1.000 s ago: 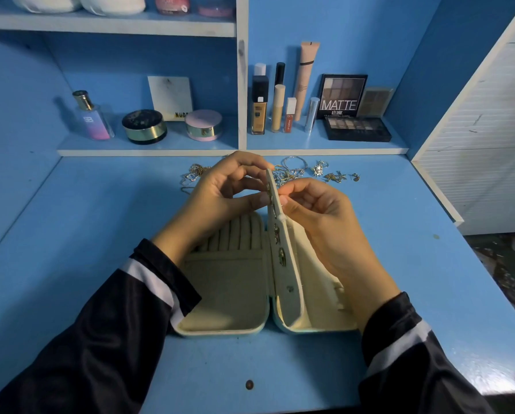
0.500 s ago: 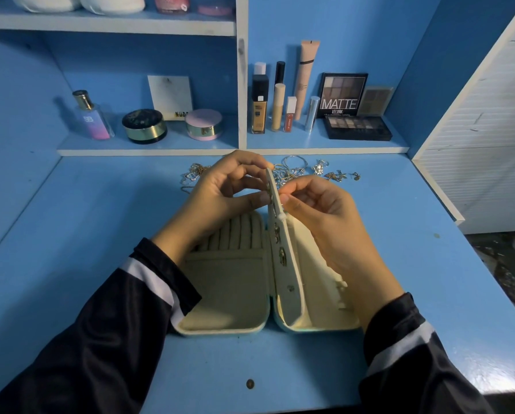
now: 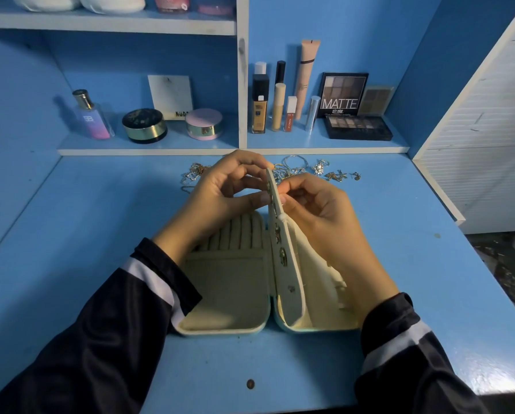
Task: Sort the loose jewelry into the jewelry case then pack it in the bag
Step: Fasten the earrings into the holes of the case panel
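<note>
Your left hand (image 3: 220, 192) and right hand (image 3: 316, 210) both pinch the jewelry case's (image 3: 229, 294) upright flap (image 3: 286, 264), which looks thin and floppy, so support its top edge gently.

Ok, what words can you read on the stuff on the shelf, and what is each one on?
"MATTE": eyeshadow palette lid
"SB": perfume bottle
"NUD", the rest hidden behind the pink compact: white card
Too small or blurred to read: print under "MATTE", foundation bottle label, lip gloss tube lettering.
</note>
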The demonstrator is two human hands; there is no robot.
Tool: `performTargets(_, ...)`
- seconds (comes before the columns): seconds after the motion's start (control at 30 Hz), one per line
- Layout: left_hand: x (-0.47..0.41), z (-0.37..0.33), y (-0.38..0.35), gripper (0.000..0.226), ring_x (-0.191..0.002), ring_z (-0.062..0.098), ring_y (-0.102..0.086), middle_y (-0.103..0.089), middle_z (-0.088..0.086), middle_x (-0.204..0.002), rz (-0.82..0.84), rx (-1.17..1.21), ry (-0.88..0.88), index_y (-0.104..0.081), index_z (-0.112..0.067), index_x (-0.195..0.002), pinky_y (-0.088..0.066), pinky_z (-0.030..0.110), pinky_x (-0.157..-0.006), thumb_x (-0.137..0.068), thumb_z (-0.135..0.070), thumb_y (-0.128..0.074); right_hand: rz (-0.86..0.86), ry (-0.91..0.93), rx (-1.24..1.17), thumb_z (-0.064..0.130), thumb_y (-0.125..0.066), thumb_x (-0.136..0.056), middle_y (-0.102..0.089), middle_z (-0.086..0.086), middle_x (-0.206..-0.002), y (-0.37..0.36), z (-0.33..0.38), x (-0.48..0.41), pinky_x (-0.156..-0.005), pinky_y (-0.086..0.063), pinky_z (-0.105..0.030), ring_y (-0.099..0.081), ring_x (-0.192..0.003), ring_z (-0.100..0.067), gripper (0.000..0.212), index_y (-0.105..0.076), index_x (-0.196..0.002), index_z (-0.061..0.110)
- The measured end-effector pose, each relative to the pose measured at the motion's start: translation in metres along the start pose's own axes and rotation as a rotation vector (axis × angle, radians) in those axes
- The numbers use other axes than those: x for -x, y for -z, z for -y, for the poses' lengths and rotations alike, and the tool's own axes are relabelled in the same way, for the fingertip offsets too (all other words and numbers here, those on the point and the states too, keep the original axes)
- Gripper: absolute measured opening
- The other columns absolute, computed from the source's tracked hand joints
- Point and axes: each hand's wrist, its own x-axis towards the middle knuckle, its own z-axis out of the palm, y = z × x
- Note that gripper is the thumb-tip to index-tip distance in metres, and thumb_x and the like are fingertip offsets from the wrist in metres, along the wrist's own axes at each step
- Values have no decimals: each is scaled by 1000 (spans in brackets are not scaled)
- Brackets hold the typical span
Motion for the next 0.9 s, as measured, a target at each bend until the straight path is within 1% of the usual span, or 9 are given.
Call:
performTargets(0.07,0,0,0,35,-95,11,-66,-66,-11,-94,2,4,5,-55,-18,-107,-53,24,-79,-78,-2,-69,12,3,-18,6,-63,-92,-66,7,-84,1,0,0,-76,-44,-20,-60,-79,-7,6,-67,-93,10)
performTargets(0.17,0,0,0,36,-96,14,-66,-66,-10,-96,6,21,6,-58,-24,-107,-54,24,-75,-79,-4,-70,13,-5,-49,7,-63,-92,-67,5,-86,3,0,0,-77,-45,-22,-60,-81,-9,6,-67,-94,11)
performTargets(0.3,0,0,0,36,-97,14,-66,-66,-11,-95,6,20,13,-55,-18,-107,-54,24,-74,-79,-3,-70,0,-13,-47,10,-65,-92,-68,-1,-90,4,-2,0,-80,-47,-29,-61,-84,-15,6,-67,-98,9)
performTargets(0.47,1,-1,0,35,-95,12,-66,-66,-11,-94,9,17,9,-55,-17,-107,-53,24,-77,-78,-4,-70,8,6,-5,9,-64,-92,-67,4,-87,3,-1,1,-78,-45,-23,-60,-81,-10,4,-67,-95,9)
performTargets(0.57,1,0,0,37,-96,12,-66,-66,-11,-95,14,14,3,-58,-23,-106,-54,24,-76,-80,-1,-71,8,17,7,9,-63,-92,-67,3,-87,3,0,1,-78,-46,-24,-61,-83,-12,5,-67,-95,11)
performTargets(0.7,0,1,1,37,-98,13,-67,-67,-11,-97,22,-10,15,-56,-21,-109,-54,25,-79,-81,1,-69,2,17,16,9,-64,-92,-68,2,-88,3,0,2,-77,-46,-24,-61,-82,-13,5,-67,-95,10)
performTargets(0.8,0,0,-1,40,-101,15,-66,-68,-7,-102,28,-2,27,-62,-33,-108,-52,25,-81,-83,-3,-71,-7,6,-9,9,-64,-91,-67,3,-85,4,2,3,-75,-46,-22,-60,-79,-10,4,-67,-94,10)
performTargets(0.9,0,-1,-4,36,-103,16,-66,-68,-3,-107,33,9,58,-64,-39,-109,-52,25,-84,-83,-15,-71,-56,7,-112,7,-64,-90,-69,-3,-93,5,7,6,-80,-49,-24,-64,-87,-13,10,-66,-100,5)
